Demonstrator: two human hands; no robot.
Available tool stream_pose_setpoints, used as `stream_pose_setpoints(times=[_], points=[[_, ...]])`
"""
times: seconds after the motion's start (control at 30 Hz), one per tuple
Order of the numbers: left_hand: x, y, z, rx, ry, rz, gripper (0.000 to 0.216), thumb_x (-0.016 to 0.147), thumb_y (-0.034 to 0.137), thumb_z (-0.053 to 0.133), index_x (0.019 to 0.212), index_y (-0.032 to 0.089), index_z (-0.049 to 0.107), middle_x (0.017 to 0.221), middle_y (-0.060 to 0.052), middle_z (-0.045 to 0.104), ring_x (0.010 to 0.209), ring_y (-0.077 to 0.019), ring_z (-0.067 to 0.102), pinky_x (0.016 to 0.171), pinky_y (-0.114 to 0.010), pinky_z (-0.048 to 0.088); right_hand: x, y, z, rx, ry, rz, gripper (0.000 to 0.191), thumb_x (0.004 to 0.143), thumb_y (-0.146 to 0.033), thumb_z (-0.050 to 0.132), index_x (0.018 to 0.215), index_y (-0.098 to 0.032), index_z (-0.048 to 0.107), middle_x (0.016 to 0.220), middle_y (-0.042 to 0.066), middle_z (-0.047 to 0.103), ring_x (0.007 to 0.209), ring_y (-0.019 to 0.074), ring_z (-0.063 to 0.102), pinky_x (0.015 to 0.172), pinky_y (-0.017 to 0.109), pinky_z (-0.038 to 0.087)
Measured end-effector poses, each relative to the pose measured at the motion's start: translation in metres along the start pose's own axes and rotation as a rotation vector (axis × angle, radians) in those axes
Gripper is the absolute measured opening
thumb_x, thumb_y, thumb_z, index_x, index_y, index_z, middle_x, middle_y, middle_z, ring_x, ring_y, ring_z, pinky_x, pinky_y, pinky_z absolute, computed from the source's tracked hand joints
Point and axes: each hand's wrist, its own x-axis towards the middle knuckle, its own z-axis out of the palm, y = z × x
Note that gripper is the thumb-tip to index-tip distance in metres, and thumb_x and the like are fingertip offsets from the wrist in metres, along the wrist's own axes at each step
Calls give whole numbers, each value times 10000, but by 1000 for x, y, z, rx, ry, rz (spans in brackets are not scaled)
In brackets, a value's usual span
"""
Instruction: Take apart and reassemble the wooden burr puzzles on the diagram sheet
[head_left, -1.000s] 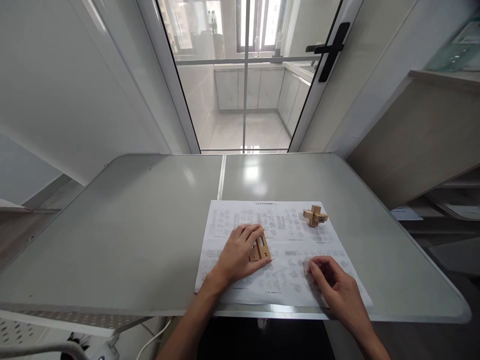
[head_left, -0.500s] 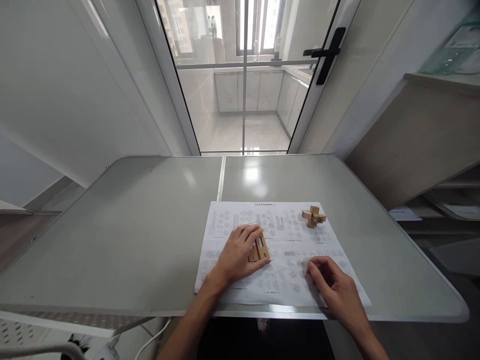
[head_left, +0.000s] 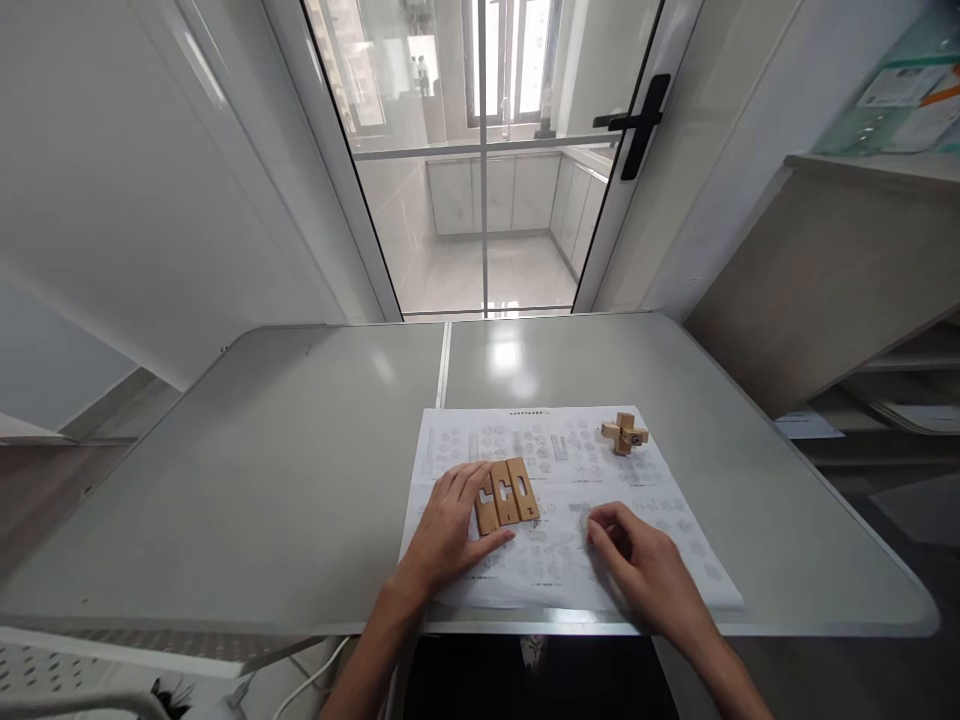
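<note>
Three flat wooden puzzle pieces (head_left: 505,492) with cut-out slots lie side by side on a printed sheet (head_left: 555,560); two show the numbers 1 and 2. My left hand (head_left: 448,520) rests at their left side, its fingers over the leftmost piece and its thumb stretched out below them. That hand is open and covers part of the leftmost piece. To the right, my right hand (head_left: 637,560) sits low over the sheet with fingers curled and thumb against the index finger; nothing shows in it. An interlocked wooden cross-shaped puzzle (head_left: 624,433) stands on the sheet's far right corner.
The sheet lies on a grey folding table (head_left: 337,480) with a metal seam. Beyond it stands a glass door (head_left: 480,230) with a black handle (head_left: 637,125). A shelf unit (head_left: 847,260) is at the right, and a white cable (head_left: 311,680) hangs below the table's front edge.
My left hand has slid left, uncovering more of the wooden pieces, so three now show. My right hand has shifted slightly left. The camera view has tilted a little.
</note>
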Motion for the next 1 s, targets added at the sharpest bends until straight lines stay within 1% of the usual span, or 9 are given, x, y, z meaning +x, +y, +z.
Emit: stream_pose_setpoints(times=[0.1,0.17,0.3,0.43,0.5,0.6,0.67,0.8,1.0], points=[[-2,1,2,1,13,3,911,849,355,883,1601,324,370,1541,-100,574,1437,-333,529,1211,-561,465,11,-22,16,-31,-76,-57,278,1039,-480,511,1041,-255,675,921,48,780,742,227,709,702,322,520],[-4,1,4,10,26,-1,904,860,367,872,1605,328,361,1547,-106,562,1447,-339,517,1210,-569,464,21,-35,28,-64,-69,-70,251,1034,-451,507,1066,-257,663,957,53,781,764,234,712,717,333,508],[-11,2,6,79,80,-42,813,914,359,808,1595,306,367,1567,-141,512,1475,-369,475,1216,-610,436,39,-51,46,-216,-4,-6,215,1030,-419,529,1094,-249,643,909,29,762,783,241,711,638,307,406],[-21,2,1,90,58,-53,702,950,249,692,1579,273,381,1570,-145,504,1482,-357,460,1224,-603,427,48,-57,49,-306,-23,28,193,1003,-423,596,1039,-235,628,870,19,740,724,216,663,602,289,315],[-26,1,-3,65,51,-55,709,929,165,621,1585,271,376,1597,-139,483,1499,-342,442,1233,-585,426,50,-58,47,-302,-28,40,152,976,-387,628,999,-237,623,837,7,728,704,200,646,599,283,293],[-33,-1,-8,50,104,-91,708,900,127,583,1569,261,393,1583,-135,496,1482,-330,462,1221,-565,445,51,-58,46,-283,-32,31,174,957,-405,651,979,-235,622,808,-1,716,690,189,632,593,280,279],[-38,-2,-8,87,175,-157,586,939,190,602,1503,235,449,1518,-144,537,1421,-339,509,1188,-581,467,51,-57,46,-276,-31,30,217,956,-447,655,973,-233,619,801,-2,711,685,188,629,590,281,277],[-44,-4,-5,191,281,-286,295,982,362,636,1219,197,579,1331,-158,588,1276,-367,575,1090,-614,515,50,-59,47,-279,-32,50,223,958,-455,649,945,-236,610,800,-4,708,681,190,630,589,283,274],[-40,-10,0,277,279,-267,119,967,312,614,994,201,583,1281,-173,586,1226,-381,592,1041,-616,535,49,-64,52,-335,-23,42,204,937,-418,669,966,-225,611,834,16,725,712,216,659,597,289,271]])
